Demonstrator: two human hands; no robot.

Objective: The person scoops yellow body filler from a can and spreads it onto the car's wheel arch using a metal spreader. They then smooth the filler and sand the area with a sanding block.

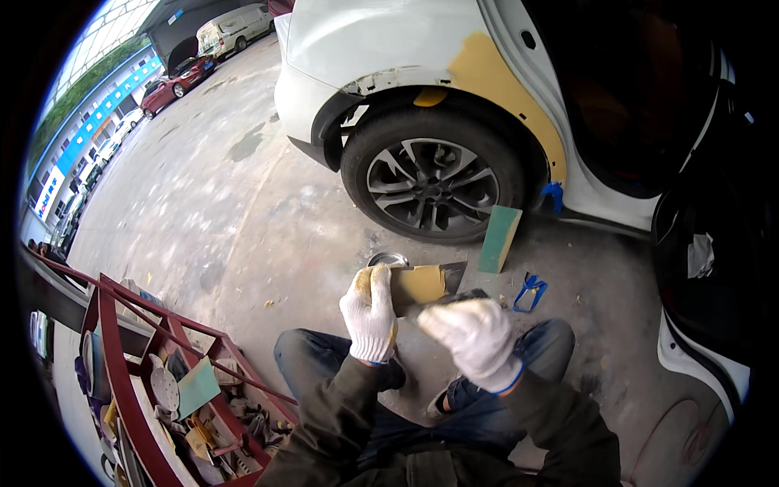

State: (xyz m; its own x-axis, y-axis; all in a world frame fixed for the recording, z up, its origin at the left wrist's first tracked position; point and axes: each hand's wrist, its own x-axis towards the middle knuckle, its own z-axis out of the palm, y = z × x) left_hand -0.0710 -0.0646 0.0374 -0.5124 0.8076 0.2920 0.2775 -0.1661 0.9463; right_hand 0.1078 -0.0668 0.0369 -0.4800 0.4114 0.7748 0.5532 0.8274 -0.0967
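My left hand [371,312] gripping left end of dark plate [456,277], yellow paste [419,285] on it, held between me and car wheel [434,188]. Right hand [472,337] curled close by, blurred; can't tell what it grips. Loose left grip could tip plate, spilling paste onto floor [243,243].

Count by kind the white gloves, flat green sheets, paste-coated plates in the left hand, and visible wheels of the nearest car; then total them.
White gloves: 2
Flat green sheets: 2
Paste-coated plate: 1
Nearest car's wheel: 1
Total: 6
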